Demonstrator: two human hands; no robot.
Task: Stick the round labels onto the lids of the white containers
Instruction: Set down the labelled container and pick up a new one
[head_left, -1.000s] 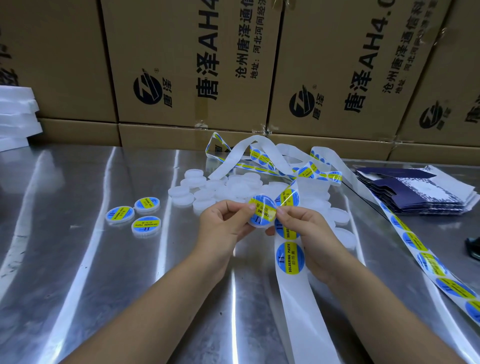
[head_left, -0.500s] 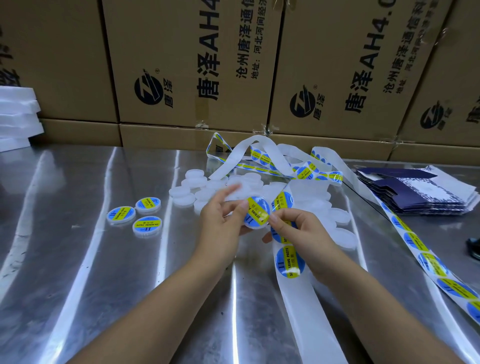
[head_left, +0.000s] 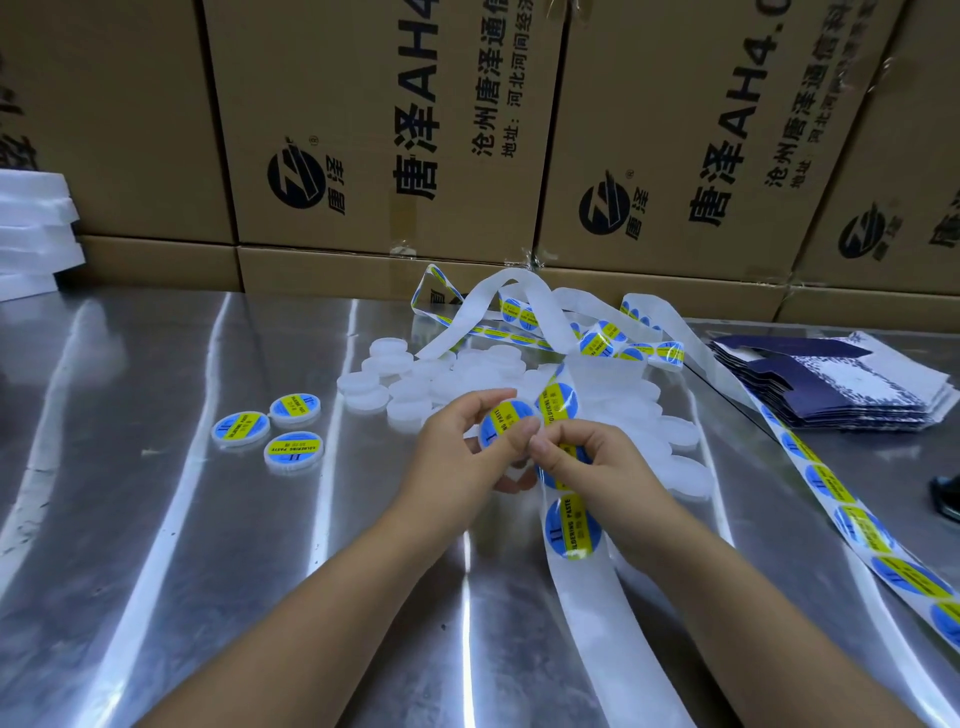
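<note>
The label (head_left: 493, 428) is down now. A second ago both hands were still holding it out square over the lid, and half a second ago the left hand (head_left: 457, 452) had its fingers spread while it was being laid. Now those fingers have closed around the small white container (head_left: 506, 415), which is held up off the table (head_left: 156, 519) in front of the person, and the thumb lies across the label's lower edge as if rubbing it flat. The right hand (head_left: 587, 462) has let go of the label and dropped a little. Its fingers are curled with the tips against that thumb, and it seems to pinch the backing strip (head_left: 571, 527) that runs under it, though the exact hold is hidden. The next blue and yellow sticker sits on the strip just below that hand. I'd say this lid is as good as done, bar a last press. It can then join the three finished ones (head_left: 293, 449) off to the left, and a bare one can come from the pile (head_left: 415, 389) just beyond the hands. Plenty in that pile are still unlabelled, so the job looks far from over.
</note>
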